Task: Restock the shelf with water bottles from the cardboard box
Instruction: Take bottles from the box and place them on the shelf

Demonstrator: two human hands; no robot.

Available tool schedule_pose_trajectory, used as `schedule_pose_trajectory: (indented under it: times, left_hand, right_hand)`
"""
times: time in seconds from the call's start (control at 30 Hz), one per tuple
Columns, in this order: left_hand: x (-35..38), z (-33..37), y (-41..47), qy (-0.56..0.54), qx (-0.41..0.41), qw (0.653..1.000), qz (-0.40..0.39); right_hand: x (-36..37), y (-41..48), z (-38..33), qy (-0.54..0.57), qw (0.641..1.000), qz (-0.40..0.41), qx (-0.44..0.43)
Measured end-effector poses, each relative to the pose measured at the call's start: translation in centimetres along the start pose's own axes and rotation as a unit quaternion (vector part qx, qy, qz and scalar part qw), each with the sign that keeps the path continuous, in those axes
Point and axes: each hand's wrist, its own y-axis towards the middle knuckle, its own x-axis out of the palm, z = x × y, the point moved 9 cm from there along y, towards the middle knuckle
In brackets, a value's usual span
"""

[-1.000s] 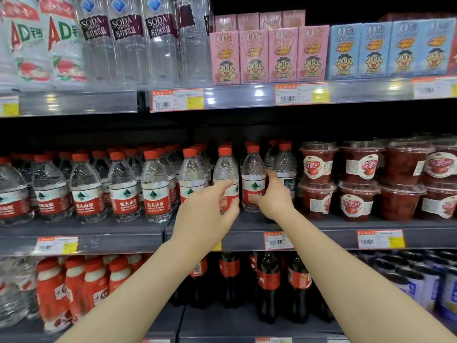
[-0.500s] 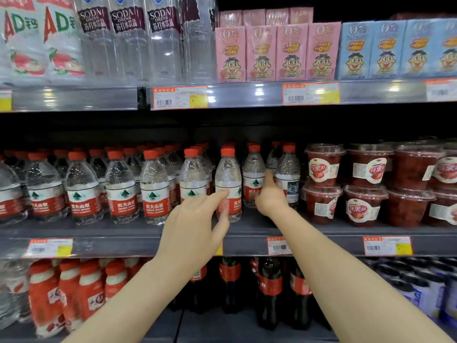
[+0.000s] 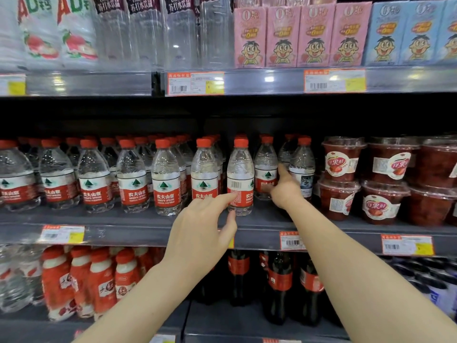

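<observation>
Rows of red-capped water bottles stand on the middle shelf (image 3: 138, 220). My left hand (image 3: 201, 226) reaches to the front bottle (image 3: 240, 169), whose barcode faces out; index fingertip and thumb touch its lower left side, the other fingers away from it. My right hand (image 3: 284, 190) is further in, thumb up, fingers curled round the label of the neighbouring water bottle (image 3: 265, 160), next to another bottle (image 3: 302, 159). The cardboard box is out of view.
Red fruit cups (image 3: 342, 164) are stacked right of the bottles. Pink drink cartons (image 3: 282, 35) and tall soda-water bottles (image 3: 138, 33) fill the shelf above. Dark cola bottles (image 3: 279, 285) and red-and-white bottles (image 3: 101, 278) stand below. Price tags (image 3: 195, 82) line the shelf edges.
My left hand has let go of its full grip on the front bottle and drawn back to a fingertip touch. My right hand has pushed its bottle deeper and stays on it.
</observation>
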Motion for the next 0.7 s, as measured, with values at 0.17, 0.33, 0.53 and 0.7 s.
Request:
schedule_pose_trajectory:
  times: [0.17,0.33,0.53,0.7]
  left_hand:
    - [-0.2,-0.3,-0.5,-0.001,-0.003,1.000,0.010]
    - [-0.4,-0.6,-0.7,-0.008,-0.013,1.000,0.008]
    - [-0.6,-0.7,-1.2,-0.008,-0.022,1.000,-0.004]
    - [-0.7,-0.8,-0.9,0.003,-0.034,0.999,-0.023]
  right_hand:
    - [0.0,0.0,-0.1,-0.005,1.000,-0.007,0.001]
    - [0.3,0.3,-0.2,-0.004,1.000,-0.020,0.013]
    - [0.7,0.3,0.0,-0.017,0.999,-0.035,0.032]
    - [0.0,-0.7,-0.6,-0.037,0.998,-0.050,0.028]
